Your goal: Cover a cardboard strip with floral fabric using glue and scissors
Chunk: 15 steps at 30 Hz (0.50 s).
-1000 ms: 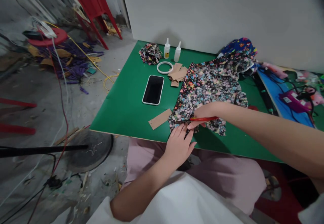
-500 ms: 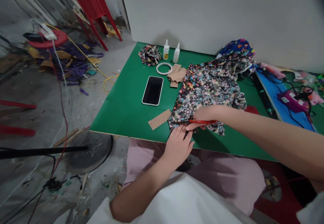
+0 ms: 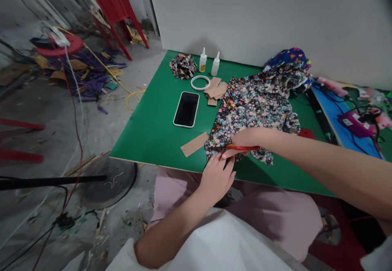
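A black floral cloth (image 3: 254, 103) is spread over the green table, its near end at the front edge. My right hand (image 3: 243, 137) is closed on a pair of red-handled scissors (image 3: 245, 147); their blades point left along the cloth's near part. Part of the handles is hidden by my fingers. My left hand (image 3: 218, 174) lies just in front of the blades, fingers stretched out over the cloth's near strip, thumb apart. A tan card strip (image 3: 194, 144) touches the cloth's left corner.
On the green table (image 3: 143, 132) are a phone (image 3: 186, 109), a white ring (image 3: 192, 84), cardboard pieces (image 3: 218, 89), two dropper bottles (image 3: 215, 66) and a bunched floral cloth (image 3: 183, 66). At right stand a blue board (image 3: 339, 124) and a purple tool (image 3: 357, 124).
The view has shifted slightly, so everything sits a little further right. Both hands keep nearly the same place on the cloth; the scissors' handles have shifted slightly.
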Tool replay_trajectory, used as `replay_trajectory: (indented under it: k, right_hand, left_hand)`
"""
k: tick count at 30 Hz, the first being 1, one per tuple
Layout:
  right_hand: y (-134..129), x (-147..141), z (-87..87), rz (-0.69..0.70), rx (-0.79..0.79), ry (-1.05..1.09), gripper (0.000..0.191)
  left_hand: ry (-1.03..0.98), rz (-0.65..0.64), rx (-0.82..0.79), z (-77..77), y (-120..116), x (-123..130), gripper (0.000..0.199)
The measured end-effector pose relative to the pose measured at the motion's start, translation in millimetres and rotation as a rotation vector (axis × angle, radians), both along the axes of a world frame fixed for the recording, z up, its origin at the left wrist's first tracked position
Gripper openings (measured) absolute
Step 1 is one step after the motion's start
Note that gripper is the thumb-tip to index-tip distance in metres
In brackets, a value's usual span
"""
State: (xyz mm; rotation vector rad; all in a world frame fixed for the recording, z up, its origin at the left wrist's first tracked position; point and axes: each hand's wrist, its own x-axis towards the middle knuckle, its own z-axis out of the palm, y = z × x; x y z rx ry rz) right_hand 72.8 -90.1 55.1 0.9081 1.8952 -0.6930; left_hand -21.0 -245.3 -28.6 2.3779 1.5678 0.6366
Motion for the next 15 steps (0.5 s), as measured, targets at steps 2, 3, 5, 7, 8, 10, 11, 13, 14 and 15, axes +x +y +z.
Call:
replay_trajectory:
  k: [2, 3, 5, 7, 8, 10, 11, 13, 14, 15]
  right_hand:
    - [-1.4, -4.3, 3.8, 0.024, -0.039, -0.108, 0.072]
    - [-2.0, -6.4, 5.9, 0.029, -0.050, -0.134, 0.073]
    - [-2.8, -9.7, 8.7, 0.026, -0.052, -0.141, 0.074]
    - [-3.3, -10.7, 8.6, 0.016, -0.069, -0.163, 0.074]
    - [-3.4, -10.3, 7.4, 0.010, -0.073, -0.172, 0.074]
    - [-2.8, -7.8, 4.0, 0.020, -0.065, -0.176, 0.074]
    - [-2.2, -5.9, 2.1, 0.037, -0.056, -0.162, 0.075]
    - [-0.5, -1.9, -1.0, 0.071, -0.053, -0.108, 0.076]
    - [0.5, -0.3, -2.1, 0.080, -0.062, -0.078, 0.077]
    - [1.3, 0.7, -2.8, 0.083, -0.070, -0.057, 0.077]
  left_hand:
    - [0.001, -0.001, -0.009, 0.5, 0.0, -0.2, 0.042]
    - [0.003, -0.002, -0.016, 0.7, 0.1, -0.3, 0.043]
    - [0.008, -0.003, -0.026, 1.1, 0.1, -0.3, 0.043]
    - [0.010, -0.006, -0.027, 1.0, 0.1, -0.1, 0.043]
    - [0.010, -0.007, -0.024, 0.8, 0.1, 0.0, 0.043]
    - [0.006, -0.006, -0.010, 0.1, -0.2, 0.1, 0.042]
    - [0.002, -0.004, -0.002, -0.2, -0.3, 0.1, 0.042]
    - [-0.006, 0.003, 0.011, -0.7, -0.5, 0.0, 0.041]
    - [-0.009, 0.005, 0.015, -0.8, -0.6, -0.1, 0.041]
    - [-0.011, 0.006, 0.017, -0.9, -0.6, 0.0, 0.042]
